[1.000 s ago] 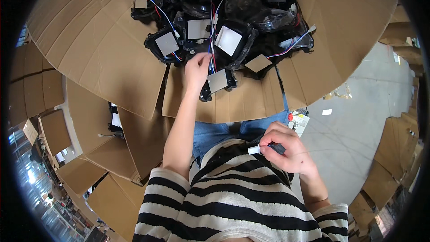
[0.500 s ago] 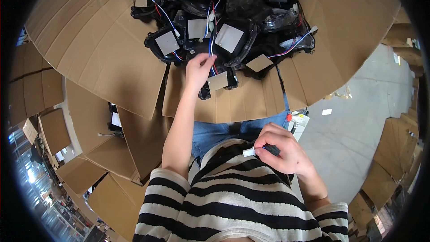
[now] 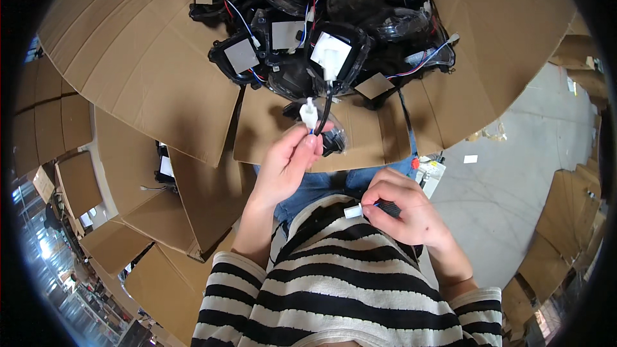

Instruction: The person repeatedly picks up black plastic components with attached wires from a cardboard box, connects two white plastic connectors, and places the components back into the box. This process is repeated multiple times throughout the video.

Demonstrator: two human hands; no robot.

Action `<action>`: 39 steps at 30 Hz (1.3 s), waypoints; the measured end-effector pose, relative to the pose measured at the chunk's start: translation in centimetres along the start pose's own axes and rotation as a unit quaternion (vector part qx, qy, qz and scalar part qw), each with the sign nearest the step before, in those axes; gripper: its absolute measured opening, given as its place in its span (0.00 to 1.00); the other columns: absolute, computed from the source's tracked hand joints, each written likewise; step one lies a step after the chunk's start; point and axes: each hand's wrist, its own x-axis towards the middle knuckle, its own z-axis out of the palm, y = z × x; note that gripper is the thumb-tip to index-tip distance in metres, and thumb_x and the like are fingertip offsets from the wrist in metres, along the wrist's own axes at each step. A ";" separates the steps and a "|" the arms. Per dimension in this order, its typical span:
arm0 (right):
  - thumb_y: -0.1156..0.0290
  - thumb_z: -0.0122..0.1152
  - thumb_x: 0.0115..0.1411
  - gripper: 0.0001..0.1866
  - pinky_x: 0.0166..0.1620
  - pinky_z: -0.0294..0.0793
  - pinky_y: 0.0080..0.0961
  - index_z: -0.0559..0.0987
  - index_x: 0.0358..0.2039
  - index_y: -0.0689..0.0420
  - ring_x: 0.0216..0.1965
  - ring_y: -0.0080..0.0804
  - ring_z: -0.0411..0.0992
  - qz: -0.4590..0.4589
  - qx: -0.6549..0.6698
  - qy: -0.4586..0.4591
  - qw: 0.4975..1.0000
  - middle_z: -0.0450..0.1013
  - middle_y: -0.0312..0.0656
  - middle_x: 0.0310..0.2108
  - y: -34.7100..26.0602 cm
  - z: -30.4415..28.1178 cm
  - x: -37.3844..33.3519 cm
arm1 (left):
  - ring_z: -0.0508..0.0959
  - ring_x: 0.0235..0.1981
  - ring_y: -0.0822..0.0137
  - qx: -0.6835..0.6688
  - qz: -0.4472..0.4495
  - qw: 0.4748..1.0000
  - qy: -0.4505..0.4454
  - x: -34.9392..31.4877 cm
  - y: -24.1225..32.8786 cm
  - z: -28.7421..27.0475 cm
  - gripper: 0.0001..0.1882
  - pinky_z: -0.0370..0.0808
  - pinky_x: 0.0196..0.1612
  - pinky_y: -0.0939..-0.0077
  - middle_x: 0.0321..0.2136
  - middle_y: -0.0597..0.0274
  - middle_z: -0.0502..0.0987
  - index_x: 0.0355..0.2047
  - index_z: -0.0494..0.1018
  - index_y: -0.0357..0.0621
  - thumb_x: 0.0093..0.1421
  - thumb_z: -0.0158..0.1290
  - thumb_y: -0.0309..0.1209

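Note:
My left hand (image 3: 288, 162) pinches thin wires just below a white plug connector (image 3: 309, 114), which points away from me. Beside it rises a black cable, topped by another white connector (image 3: 330, 71) in front of a pale square patch. Partly hidden behind my left fingers is a black plastic-wrapped unit (image 3: 334, 140) at the near box edge. Close to my waist, my right hand (image 3: 403, 211) is closed on a white connector (image 3: 353, 211), with a dark braided or ridged piece showing between the fingers.
An open cardboard box (image 3: 148, 71) holds several black plastic-wrapped units (image 3: 353, 0) with pale square patches and coloured wires. To the left, another carton (image 3: 212, 199) stands beside a black part (image 3: 166, 167). Grey floor (image 3: 495, 199) and more cartons lie to the right.
My left hand has come back toward me and now holds a wire with its white connector upright. The nearest unit has shifted and its pale patch is out of sight. My right hand has barely moved.

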 end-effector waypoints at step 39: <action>0.79 0.55 0.44 0.03 0.27 0.62 0.18 0.71 0.23 0.63 0.23 0.26 0.64 0.045 -0.006 0.102 0.994 0.65 0.39 0.22 -1.5 -2.9 -0.8 | 0.67 0.23 0.74 -0.123 0.082 0.987 -0.066 -1.9 -1.1 0.1 0.07 0.62 0.27 0.84 0.23 0.61 0.71 0.28 0.71 0.33 0.47 0.50 0.16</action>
